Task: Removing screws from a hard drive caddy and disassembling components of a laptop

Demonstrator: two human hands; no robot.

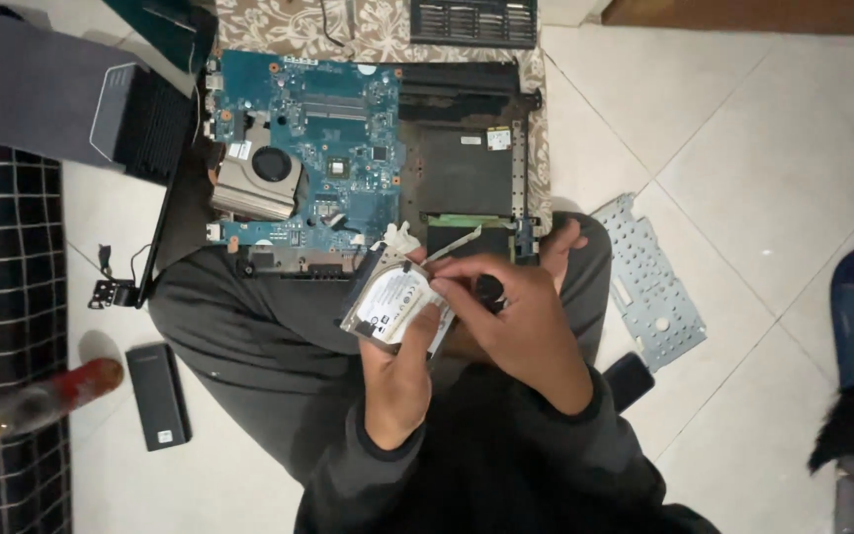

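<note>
Left hand (402, 371) closed around a small silver hard drive (392, 305) from below, thumb across its labelled face, fingers under it; drive tilted, held over the lap. Right hand (516, 321) above and right of it, fingertips (444, 281) pinched at the drive's upper right edge; whether they hold anything small there, cannot tell. A round black part (489, 289) shows just behind the right fingers. Both hands above the crossed legs in grey trousers (249, 326). Just beyond the drive, touching the knees, an opened laptop base (467, 168) rests on a patterned cloth (279, 25): blue-green motherboard (333, 129) on its left half, with fan and copper heatsink (257, 178) at the board's left edge, empty black bay on the right half. White tiled floor (743, 148) all round. Perforated metal plate (649, 282) on the floor right of the right knee. Black rectangular battery-like block (157, 396) on the floor left of the legs, a red-handled screwdriver (37, 400) further left on a checked mat (2, 297). Grey pad and dark box (145, 124) near the upper left.
</note>
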